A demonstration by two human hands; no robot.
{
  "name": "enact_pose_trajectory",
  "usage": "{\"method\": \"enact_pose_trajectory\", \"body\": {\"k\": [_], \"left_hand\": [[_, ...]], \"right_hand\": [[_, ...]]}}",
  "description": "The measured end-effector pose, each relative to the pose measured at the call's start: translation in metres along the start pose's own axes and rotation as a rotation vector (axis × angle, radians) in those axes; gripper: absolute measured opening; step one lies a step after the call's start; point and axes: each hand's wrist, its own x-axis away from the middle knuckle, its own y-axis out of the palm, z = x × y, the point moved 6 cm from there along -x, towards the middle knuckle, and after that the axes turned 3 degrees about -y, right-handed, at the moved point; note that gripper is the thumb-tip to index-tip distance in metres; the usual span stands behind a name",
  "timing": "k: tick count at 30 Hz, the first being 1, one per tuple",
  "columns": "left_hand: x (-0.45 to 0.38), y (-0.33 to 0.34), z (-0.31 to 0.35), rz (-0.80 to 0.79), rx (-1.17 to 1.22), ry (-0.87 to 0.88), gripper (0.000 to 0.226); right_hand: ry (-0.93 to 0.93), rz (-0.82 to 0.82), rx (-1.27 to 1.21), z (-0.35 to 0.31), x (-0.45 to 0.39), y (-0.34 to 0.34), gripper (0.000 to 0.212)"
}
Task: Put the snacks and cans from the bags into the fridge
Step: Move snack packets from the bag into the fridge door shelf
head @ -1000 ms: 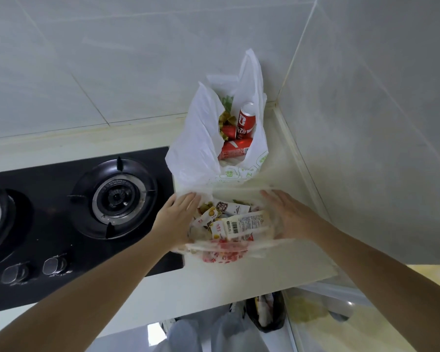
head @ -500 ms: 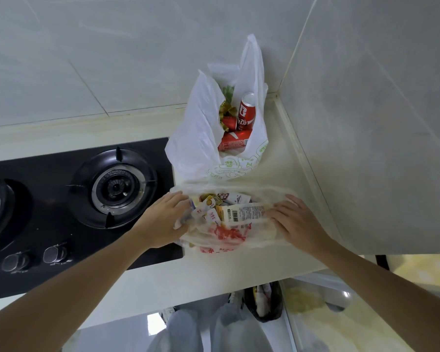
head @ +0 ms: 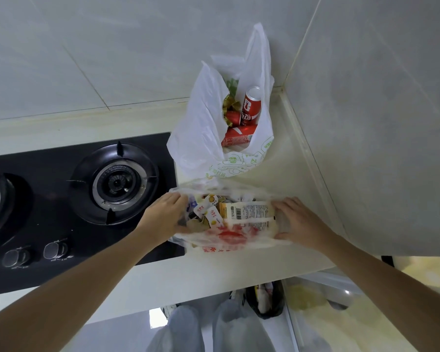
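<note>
A: Largest item?

B: Bench (head: 239,270), pale, set in a tiled corner. Black gas hob (head: 61,199) on its left part, with one burner (head: 116,183) in full view and two knobs (head: 36,252) at the front edge.

A: Next?

B: White carrier bag (head: 201,138), upright at the back of the bench near the corner, mouth open. Inside: one red can (head: 250,107) standing, one red carton (head: 236,138) lying below it, a gold-wrapped item beside them.

A: Then?

B: Clear snack bag (head: 229,235), nearer the front edge, just in front of the white bag, its left side on the hob's corner. Contents: one long cream packet (head: 249,212) with a barcode, several small sachets (head: 208,207).

A: Hands?

B: Left hand (head: 167,217) has its fingers curled round the bag's left rim. Right hand (head: 300,222) rests against the right side, fingers bent over the film; whether it truly grips, I cannot tell. No fridge is in view.

A: Step in hand?

B: Likely spreading the mouth or gathering the bag to lift it. Advice: support it from below, since thin film may tear. Keep the mouth level so sachets do not spill. Keep the film off the burner.
</note>
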Motion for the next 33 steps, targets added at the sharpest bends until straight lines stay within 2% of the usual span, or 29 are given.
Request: {"method": "enact_pose_trajectory", "body": {"k": [3,7,10,13,15,18,21,24,26,29,31,33], "left_hand": [[-0.004,0.006,0.003,-0.106,-0.066,0.042,0.082],[-0.016,0.016,0.000,-0.208,-0.216,0.040,0.118],[-0.031,0.022,0.003,-0.232,-0.253,0.020,0.130],[-0.044,0.021,0.005,-0.248,-0.230,-0.014,0.132],[-0.043,0.015,0.006,-0.241,-0.178,-0.009,0.129],[-0.031,0.001,0.008,-0.231,-0.024,0.009,0.111],[-0.014,-0.017,0.005,-0.191,0.149,-0.007,0.075],[-0.007,-0.047,0.017,0.044,0.122,0.052,0.037],[-0.010,-0.060,0.036,0.170,0.090,0.126,0.021],[-0.025,-0.067,0.062,0.248,0.145,0.126,0.020],[-0.037,-0.063,0.076,0.202,0.141,0.148,0.024],[-0.045,-0.047,0.085,0.022,0.076,0.158,0.035]], "right_hand": [[-0.008,-0.043,0.000,-0.001,-0.005,0.002,0.116],[-0.002,-0.019,0.074,0.004,-0.020,-0.004,0.125],[0.072,0.005,0.139,0.014,-0.032,-0.010,0.133],[0.115,-0.033,0.148,0.020,-0.037,-0.011,0.141],[0.130,-0.063,0.087,0.014,-0.035,-0.014,0.134],[0.135,-0.063,-0.029,-0.003,-0.026,-0.024,0.108],[0.077,0.152,0.023,-0.024,-0.016,-0.048,0.075],[-0.013,0.307,0.026,-0.055,-0.020,-0.061,0.050],[-0.071,0.234,-0.057,-0.083,-0.032,-0.060,0.044],[-0.107,0.042,-0.129,-0.115,-0.057,-0.044,0.053],[-0.110,-0.041,-0.111,-0.125,-0.072,-0.031,0.059],[-0.103,-0.102,-0.036,-0.127,-0.083,-0.022,0.060]]}}
